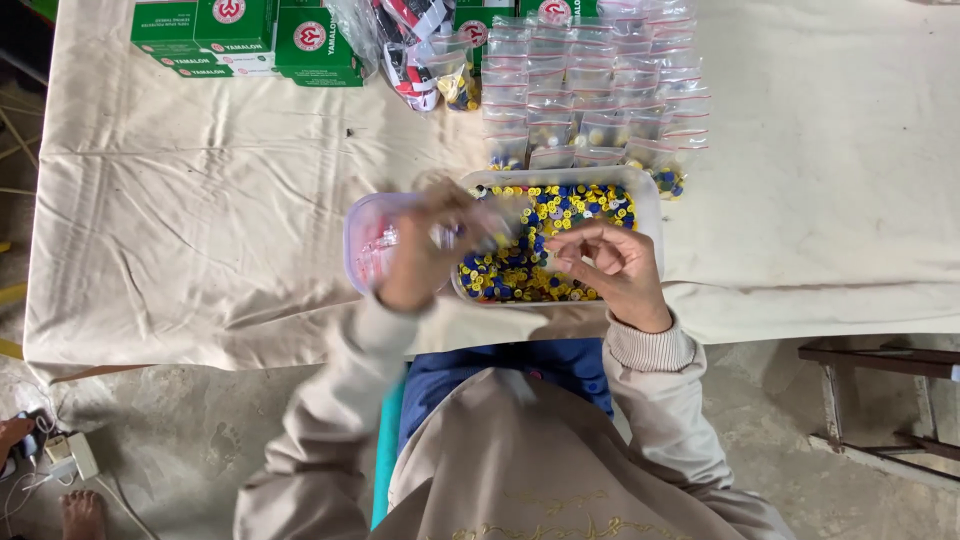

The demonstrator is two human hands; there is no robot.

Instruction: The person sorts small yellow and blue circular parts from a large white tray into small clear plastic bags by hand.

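Observation:
My left hand (425, 250) is blurred with motion and holds a small clear plastic bag (478, 228) above the edge of two tubs. My right hand (610, 262) hovers over a clear rectangular tub (650, 215) filled with several small yellow, blue and white caps (520, 270); its fingers are pinched together, and whether a cap sits between them I cannot tell. A second, purple-tinted tub (358, 235) sits just left of the cap tub, under my left hand.
Rows of filled small zip bags (590, 90) lie behind the tub on the cream tablecloth (200, 220). Green boxes (250, 35) are stacked at the far left, next to loose packets (415, 50). A wooden bench (880, 400) stands right; another person's foot (82, 512) is at bottom left.

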